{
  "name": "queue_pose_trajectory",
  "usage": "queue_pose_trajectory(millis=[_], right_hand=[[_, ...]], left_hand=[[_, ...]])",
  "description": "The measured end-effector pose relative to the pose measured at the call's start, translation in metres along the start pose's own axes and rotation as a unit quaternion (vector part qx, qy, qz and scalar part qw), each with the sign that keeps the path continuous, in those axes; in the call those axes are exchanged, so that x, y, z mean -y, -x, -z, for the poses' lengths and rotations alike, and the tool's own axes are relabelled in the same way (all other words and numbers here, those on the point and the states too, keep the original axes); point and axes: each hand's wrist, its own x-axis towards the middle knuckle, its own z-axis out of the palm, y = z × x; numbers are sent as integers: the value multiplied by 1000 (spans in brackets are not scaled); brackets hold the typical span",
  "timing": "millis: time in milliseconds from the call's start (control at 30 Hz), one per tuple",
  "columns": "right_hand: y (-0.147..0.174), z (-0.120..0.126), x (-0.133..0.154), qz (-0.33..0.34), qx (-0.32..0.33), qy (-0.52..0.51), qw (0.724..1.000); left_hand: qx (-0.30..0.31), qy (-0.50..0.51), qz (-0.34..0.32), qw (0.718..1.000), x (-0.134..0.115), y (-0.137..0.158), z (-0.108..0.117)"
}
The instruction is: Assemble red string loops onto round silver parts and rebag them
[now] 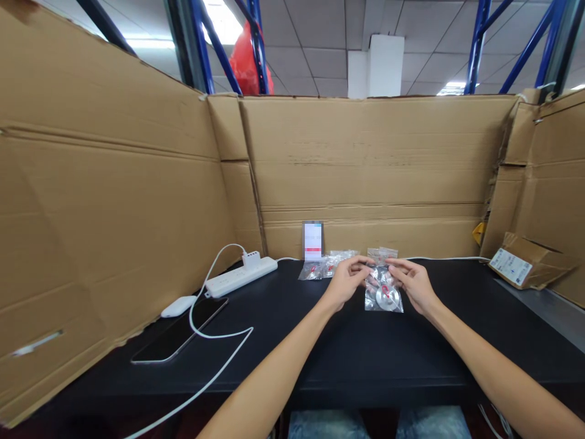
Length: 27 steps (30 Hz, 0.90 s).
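Note:
A clear plastic zip bag (388, 297) stands out against the black tabletop, with a round silvery metal piece and a small red part inside. On its left upper edge, my left hand (348, 277) pinches the plastic between thumb and fingers. My right hand (412, 281) grips the opposite edge the same way. Both hands are closed on the bag near its top. Just behind and left of my left hand lie several similar clear bags (322, 266) with red bits inside. The exact shape of the bag's contents is blurred by glare.
A phone (313, 239) with a lit screen leans on the back cardboard wall (379, 158). At left are a white power strip (241, 276), a cable (219, 336), a dark tablet or phone (180, 332) and a white case (178, 306). An open cardboard box (532, 261) sits right.

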Motion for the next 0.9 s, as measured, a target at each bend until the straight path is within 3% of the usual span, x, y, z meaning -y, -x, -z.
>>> queue_pose_trajectory(millis=[333, 533, 733, 900], right_hand=[[1, 1, 3, -6, 29, -8, 1000], [1, 1, 5, 21, 61, 55, 996], [-1, -1, 1, 48, 57, 105, 992], [-3, 2, -8, 31, 47, 110, 992]], left_hand=[[-15, 1, -12, 1000, -2, -2, 1], [-34, -52, -23, 998, 2, -3, 2], [-13, -90, -42, 995, 7, -2, 2], [31, -95, -47, 994, 11, -1, 2]])
